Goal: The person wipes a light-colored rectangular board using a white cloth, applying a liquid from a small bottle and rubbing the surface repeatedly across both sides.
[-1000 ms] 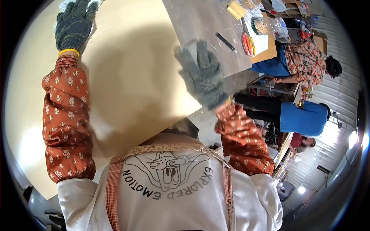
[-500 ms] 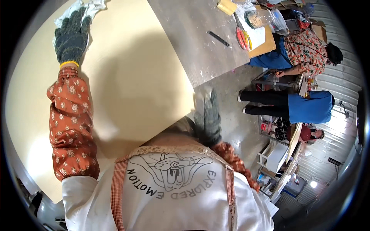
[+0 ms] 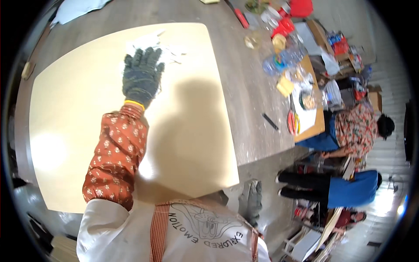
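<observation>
A large cream panel [image 3: 83, 109] with rounded far corners lies flat on the worktable. On its far part rests my left hand [image 3: 142, 78], in a dark grey knitted glove with a yellow cuff. The fingers are spread flat over a crumpled white cloth [image 3: 146, 43], which shows beyond the fingertips. Past the panel's near right corner, low beside my body, is my right hand [image 3: 251, 201] in a grey glove. Its fingers look stretched out and hold nothing that I can see, though the hand is somewhat blurred.
The wood-grain worktable [image 3: 248, 131] shows around the panel. To its right lie a black strip [image 3: 270, 122], red-and-yellow-handled scissors or pliers [image 3: 292, 123], a yellow sponge-like block [image 3: 285, 86] and plastic bottles [image 3: 288, 57]. Several people stand at benches farther right, one in a blue top [image 3: 353, 188].
My left hand has slid rightward and farther away across the panel with the cloth. The view has shifted, showing more of the far table. My right hand stays near the panel's corner.
</observation>
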Demonstrator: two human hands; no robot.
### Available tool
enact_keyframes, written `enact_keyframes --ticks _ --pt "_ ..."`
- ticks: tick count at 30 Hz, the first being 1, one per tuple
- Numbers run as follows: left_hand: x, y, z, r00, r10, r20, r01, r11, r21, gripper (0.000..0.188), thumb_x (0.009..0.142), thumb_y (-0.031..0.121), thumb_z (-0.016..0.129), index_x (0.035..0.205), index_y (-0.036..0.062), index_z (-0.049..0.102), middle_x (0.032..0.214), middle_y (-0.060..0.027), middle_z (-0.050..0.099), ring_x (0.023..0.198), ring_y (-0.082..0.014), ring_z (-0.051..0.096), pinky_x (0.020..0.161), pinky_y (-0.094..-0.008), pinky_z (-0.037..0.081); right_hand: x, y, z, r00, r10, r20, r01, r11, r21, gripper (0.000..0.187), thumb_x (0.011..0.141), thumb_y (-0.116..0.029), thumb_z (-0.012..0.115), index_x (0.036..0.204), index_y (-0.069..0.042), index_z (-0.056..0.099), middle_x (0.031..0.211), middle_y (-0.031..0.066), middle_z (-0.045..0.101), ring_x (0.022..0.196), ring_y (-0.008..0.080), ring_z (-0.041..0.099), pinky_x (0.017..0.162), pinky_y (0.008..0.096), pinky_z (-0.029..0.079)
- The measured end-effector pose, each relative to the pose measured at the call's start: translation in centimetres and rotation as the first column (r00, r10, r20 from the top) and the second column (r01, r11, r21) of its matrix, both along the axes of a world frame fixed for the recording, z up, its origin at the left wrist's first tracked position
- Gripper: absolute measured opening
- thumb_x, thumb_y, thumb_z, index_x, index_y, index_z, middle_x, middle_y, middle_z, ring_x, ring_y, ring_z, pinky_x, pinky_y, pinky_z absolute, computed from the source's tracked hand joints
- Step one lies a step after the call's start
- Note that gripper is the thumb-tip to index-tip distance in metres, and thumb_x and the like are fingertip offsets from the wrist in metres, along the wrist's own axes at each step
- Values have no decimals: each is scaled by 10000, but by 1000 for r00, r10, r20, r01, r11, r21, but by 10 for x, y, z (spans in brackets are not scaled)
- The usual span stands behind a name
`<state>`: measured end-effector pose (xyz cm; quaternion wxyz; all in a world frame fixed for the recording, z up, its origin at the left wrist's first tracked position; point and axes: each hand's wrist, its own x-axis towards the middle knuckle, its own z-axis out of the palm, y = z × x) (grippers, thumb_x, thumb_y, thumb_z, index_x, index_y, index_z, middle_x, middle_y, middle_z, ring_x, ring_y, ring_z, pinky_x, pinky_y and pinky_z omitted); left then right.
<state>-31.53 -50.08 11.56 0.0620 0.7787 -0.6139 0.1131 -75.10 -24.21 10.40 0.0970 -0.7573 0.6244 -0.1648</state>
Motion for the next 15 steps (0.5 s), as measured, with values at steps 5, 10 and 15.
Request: enact_keyframes --ticks 5,10,15 --pt "-1 -1 -11 998 -35 -54 30 994 -102 476 963 390 455 1402 207 452 1443 -64 451 1360 -287 360 1154 -477 183 77 -104 28 936 276 -218 -295 954 -60 491 917 -203 579 1368 -45 466 1438 244 397 1304 460 387 988 505 414" --pt "-8 -2 5 987 -49 -156 28 990 -136 484 938 341 520 1398 202 455 1443 -80 450 1371 -288 349 1160 -486 170 156 -273 37 825 436 -359 -516 840 -167 455 946 -269 484 1363 -88 462 1344 195 461 1173 459 463 911 484 455" --pt "-4 4 3 983 -39 -179 21 995 -100 489 953 371 459 1395 160 450 1459 -101 427 1383 -313 323 1162 -523 138 250 -429 28 921 324 -218 -348 934 -83 535 907 -400 500 1381 -158 442 1258 278 485 1051 487 547 853 558 467"
